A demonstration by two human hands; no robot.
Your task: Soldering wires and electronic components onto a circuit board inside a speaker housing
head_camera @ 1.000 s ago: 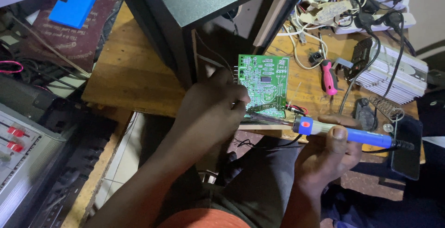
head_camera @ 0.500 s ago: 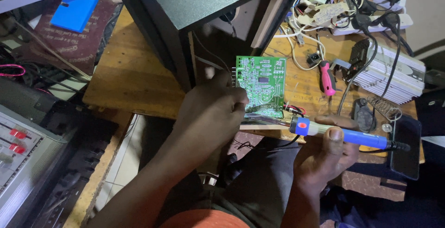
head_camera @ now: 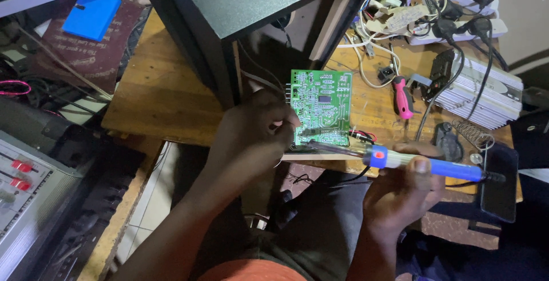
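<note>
Green circuit board (head_camera: 321,107) upright at bench (head_camera: 160,92) edge, pinched by left hand (head_camera: 254,138) | right hand (head_camera: 400,186) closed around blue soldering iron (head_camera: 423,164), tip at lower board | risk: hot tip slipping toward nearby fingers, bridging joints

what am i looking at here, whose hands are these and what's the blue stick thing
The picture comes from a camera worn on a person's head, looking down at that person's own two bare hands. There is no machine. The left hand steadies a green circuit board at the edge of a wooden workbench. The right hand holds a soldering iron with a blue handle, its metal tip reaching to the board's lower edge. On the bench behind lie a pink-handled screwdriver, a silver finned metal box, a tangle of cables and plugs and a coiled wire stand. A black cabinet stands above the board.
</note>
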